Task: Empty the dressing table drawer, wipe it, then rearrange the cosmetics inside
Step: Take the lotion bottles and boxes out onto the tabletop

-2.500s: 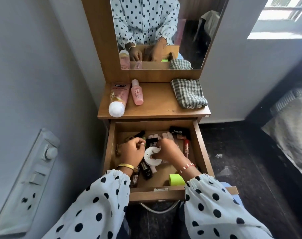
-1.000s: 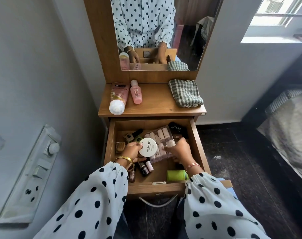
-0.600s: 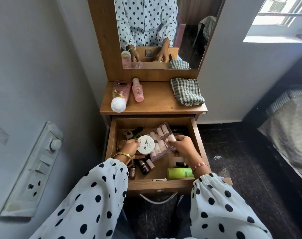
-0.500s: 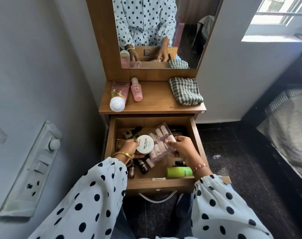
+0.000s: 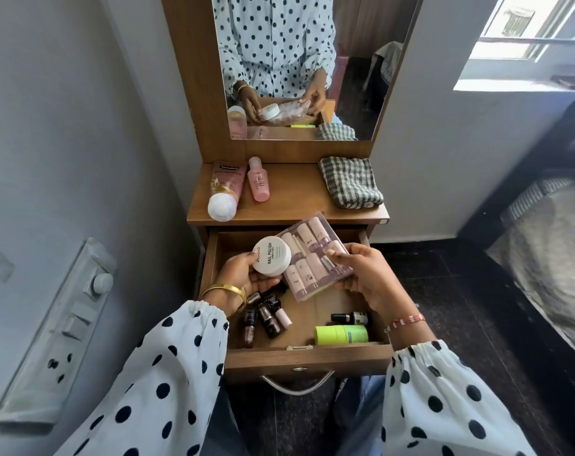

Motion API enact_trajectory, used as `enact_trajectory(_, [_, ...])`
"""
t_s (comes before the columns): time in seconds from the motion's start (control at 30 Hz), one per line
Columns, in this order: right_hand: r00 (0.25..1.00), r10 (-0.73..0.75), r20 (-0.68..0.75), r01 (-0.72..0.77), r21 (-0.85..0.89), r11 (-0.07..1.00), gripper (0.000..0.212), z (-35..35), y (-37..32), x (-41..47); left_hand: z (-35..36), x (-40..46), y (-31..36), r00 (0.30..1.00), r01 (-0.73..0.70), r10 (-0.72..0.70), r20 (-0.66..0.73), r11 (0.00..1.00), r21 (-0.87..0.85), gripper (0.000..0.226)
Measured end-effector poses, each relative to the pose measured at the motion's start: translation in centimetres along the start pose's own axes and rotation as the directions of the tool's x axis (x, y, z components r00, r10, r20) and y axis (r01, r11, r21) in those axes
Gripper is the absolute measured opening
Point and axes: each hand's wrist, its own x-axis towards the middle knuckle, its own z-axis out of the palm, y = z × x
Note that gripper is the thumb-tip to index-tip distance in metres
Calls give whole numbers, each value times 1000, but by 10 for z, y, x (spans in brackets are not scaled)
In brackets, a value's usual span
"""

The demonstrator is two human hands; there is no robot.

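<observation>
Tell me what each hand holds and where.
Left hand grips the white jar by its side; right hand holds the clear pack at its right edge.

Dressing table top (image 5: 296, 192): pink tube (image 5: 225, 189), pink bottle (image 5: 259, 184), checked cloth (image 5: 350, 187).

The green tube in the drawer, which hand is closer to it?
Right. The right hand holds the clear pack just above the green tube; the left hand is farther left.

The white jar (image 5: 272, 260) and clear pack (image 5: 314, 258) hide the drawer (image 5: 307, 358) back. Bottle labels there are too small to read.
</observation>
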Motion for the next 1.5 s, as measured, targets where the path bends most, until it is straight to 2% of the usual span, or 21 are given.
enact_trajectory(0.13, [999, -34, 17, 31, 135, 990, 9, 0, -16, 0, 8, -3, 22, 999, -44, 45, 7, 997, -66, 32])
enact_trajectory(0.3, [998, -2, -70, 22, 292, 956, 12, 9, -29, 18, 26, 3, 44, 988, -144, 139, -74, 987, -74, 20])
enact_trajectory(0.47, [995, 22, -99, 11, 317, 948, 29, 21, -34, 36, 35, 14, 53, 972, -175, 167, -163, 984, -40, 32])
enact_trajectory(0.63, [994, -12, -112, 45, 301, 952, 19, 27, -36, 46, 35, 21, 59, 971, -166, 163, -173, 986, -2, 35])
enact_trajectory(0.77, [992, -73, -101, 91, 182, 979, 38, 28, -37, 52, 36, 25, 61, 966, -162, 165, -199, 986, 32, 38])
enact_trajectory(0.87, [986, -120, -116, 117, -34, 993, 37, 27, -32, 58, 37, 29, 60, 961, -173, 172, -217, 985, 16, 37])
enact_trajectory(1.0, [966, -194, -174, 140, -282, 949, 39, 29, -28, 66, 39, 34, 61, 947, -215, 214, -241, 976, 25, 35])
enact_trajectory(1.1, [914, -352, -200, 192, -552, 811, 33, 29, -28, 66, 39, 36, 64, 946, -226, 223, -236, 974, 13, 36])
enact_trajectory(1.2, [798, -565, -210, 223, -769, 600, 36, 25, -23, 63, 37, 34, 63, 954, -214, 210, -214, 977, 6, 35])
enact_trajectory(1.3, [613, -790, 15, 347, -903, 253, 30, 28, -18, 64, 37, 32, 57, 959, -205, 200, -200, 979, -8, 35])
enact_trajectory(1.37, [533, -834, 144, 397, -913, 95, 14, 33, -16, 70, 39, 33, 56, 958, -213, 203, -202, 977, -28, 34])
enact_trajectory(1.4, [526, -834, 169, 401, -913, 68, 8, 36, -16, 74, 41, 33, 56, 956, -218, 207, -206, 975, -33, 34])
enact_trajectory(1.5, [547, -820, 171, 406, -910, 81, 2, 39, -19, 87, 44, 38, 60, 947, -241, 226, -228, 970, -39, 34])
